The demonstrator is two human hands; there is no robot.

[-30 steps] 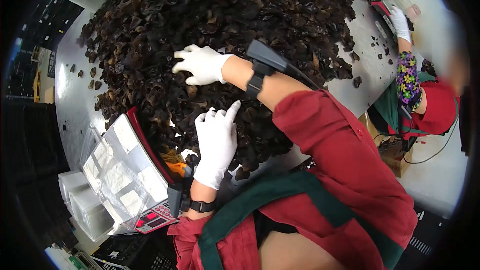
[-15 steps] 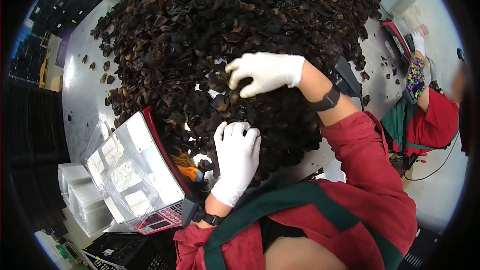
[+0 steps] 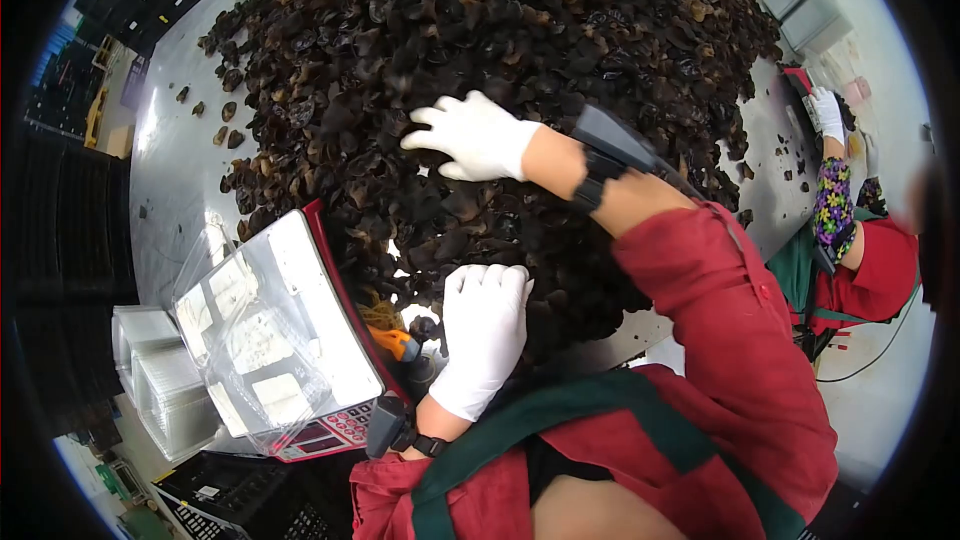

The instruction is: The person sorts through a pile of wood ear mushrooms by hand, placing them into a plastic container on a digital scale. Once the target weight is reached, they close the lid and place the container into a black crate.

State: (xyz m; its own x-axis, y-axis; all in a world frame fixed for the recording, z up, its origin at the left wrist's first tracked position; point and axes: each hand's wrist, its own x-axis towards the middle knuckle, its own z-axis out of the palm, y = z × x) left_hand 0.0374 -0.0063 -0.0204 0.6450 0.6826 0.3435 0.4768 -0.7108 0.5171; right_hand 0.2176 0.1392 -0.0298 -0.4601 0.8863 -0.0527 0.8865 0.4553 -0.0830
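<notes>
A broad heap of dark brown wood ear mushrooms (image 3: 480,30) covers the metal table. My right hand (image 3: 475,138), in a white glove, lies over the middle of the heap with its fingers spread; no piece shows in its grasp. Nearer to me, my left hand (image 3: 485,325), also gloved in white, is at the heap's front edge. Its fingers are together and curled, and their tips are hidden, so what they hold cannot be seen. Left of it lies an orange-handled tool (image 3: 398,343), beside a red-edged weighing scale (image 3: 345,430). A clear plastic tray (image 3: 245,340) rests on the scale.
Stacked clear plastic boxes (image 3: 175,395) stand at left, near a black crate (image 3: 240,490). Loose mushroom pieces (image 3: 228,112) lie on the metal tabletop (image 3: 165,210). At right, a co-worker's gloved hand (image 3: 825,112) is beside another scale. More clear containers (image 3: 805,10) stand at the far right.
My right hand has moved left across the heap, its fingers spreading from a curled shape. My left hand has shifted slightly right and toward me. The co-worker's hand has moved a little too.
</notes>
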